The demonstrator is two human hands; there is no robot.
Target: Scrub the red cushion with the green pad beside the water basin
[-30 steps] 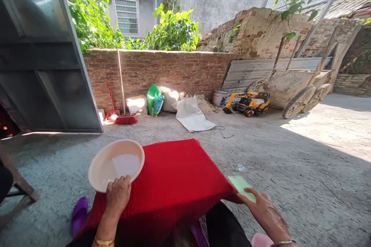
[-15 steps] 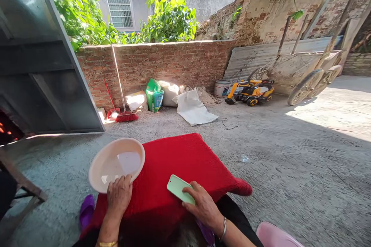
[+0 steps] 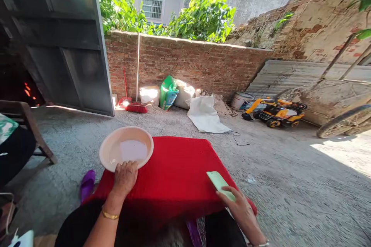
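My left hand (image 3: pixel 126 177) grips the near rim of a pale pink plastic basin (image 3: pixel 108 152), fingers curled over its edge. Water or a bright reflection shows in the bottom of the basin, which stands on the left end of a red cloth (image 3: pixel 176 166) spread over a low table. At the cloth's right edge, my right hand (image 3: pixel 237 202) is closed around the lower end of a light green phone or phone case (image 3: pixel 219 183). Its plain side faces up, with a small dark hole near the far end.
A wooden chair (image 3: pixel 30 127) stands at the left, with a person's dark-clothed leg beside it. Purple slippers (image 3: pixel 87 184) show below the table. Farther off are a metal door (image 3: pixel 78 73), a red broom (image 3: pixel 136 107), sacks (image 3: pixel 184 94) and a yellow toy excavator (image 3: pixel 278 112).
My right hand has carried the green phone rightward across the cloth to its edge. The left hand stays on the basin's rim. The view has turned left.
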